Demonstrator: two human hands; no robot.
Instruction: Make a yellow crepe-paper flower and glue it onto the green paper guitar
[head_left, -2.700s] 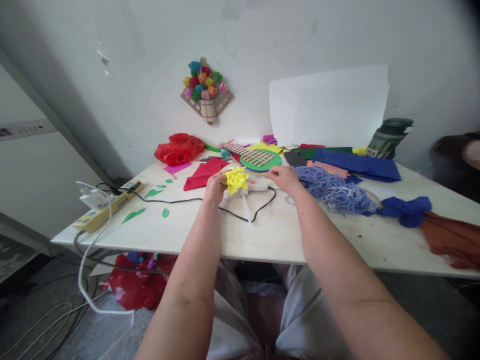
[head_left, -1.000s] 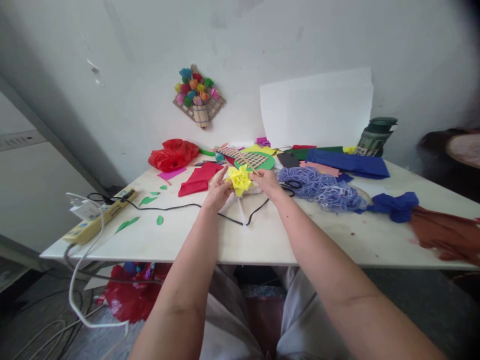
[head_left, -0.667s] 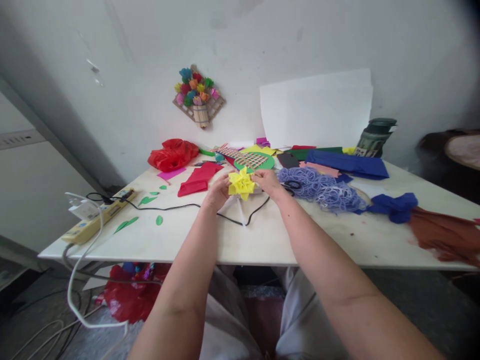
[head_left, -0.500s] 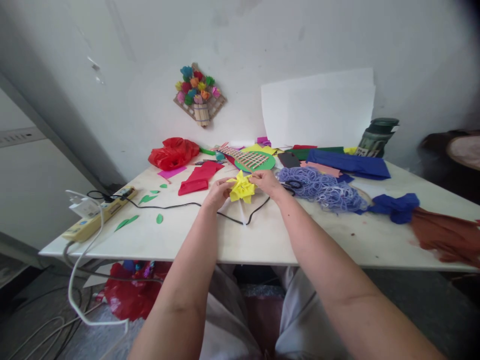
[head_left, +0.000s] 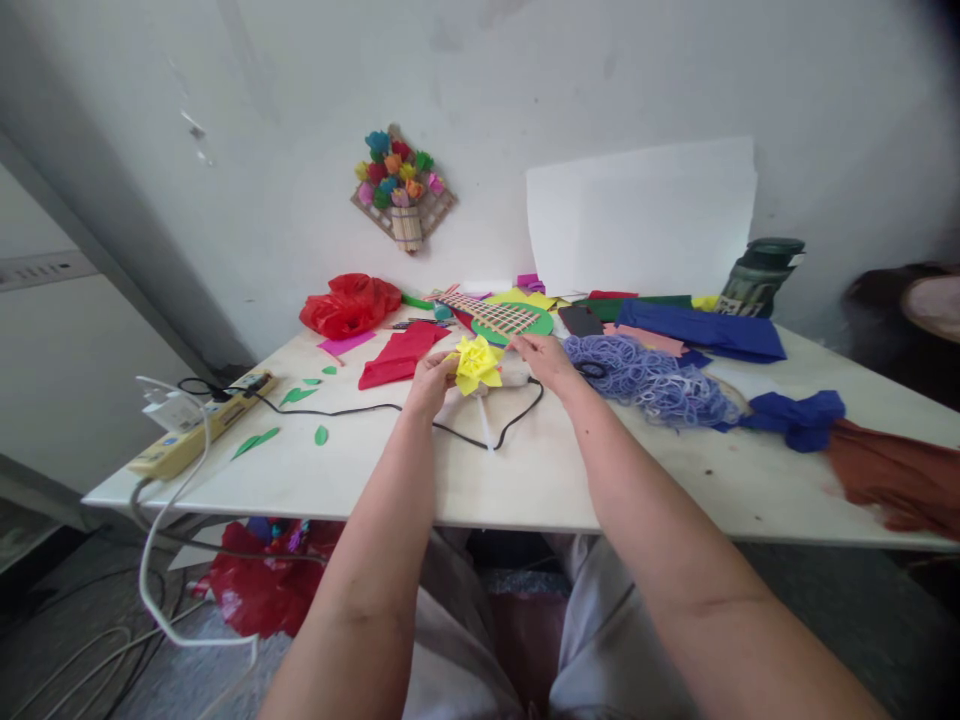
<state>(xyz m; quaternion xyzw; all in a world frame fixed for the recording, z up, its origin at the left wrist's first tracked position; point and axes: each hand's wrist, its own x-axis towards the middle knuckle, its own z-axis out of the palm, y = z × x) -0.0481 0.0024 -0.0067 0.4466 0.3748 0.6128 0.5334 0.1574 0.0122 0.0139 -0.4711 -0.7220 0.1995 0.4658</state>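
Note:
A yellow paper flower with pointed petals is held up above the table in front of me. My left hand pinches it at its left side. Just right of the petals is my right hand, its thumb and fingertips drawn together; whether anything small is between them I cannot make out. Below and behind the flower lies a pale glue gun, partly covered, with a black cord. A whitish stick points from under the flower toward me.
A power strip and green paper leaves lie left. Red paper and a woven stick lattice on a green disc are farther back. Tangled purple yarn, scissors, blue paper and a bottle stand right.
The flower has tipped to face me more and shifted slightly left with my left hand. My right fingertips have come away from its petals. The view has turned slightly.

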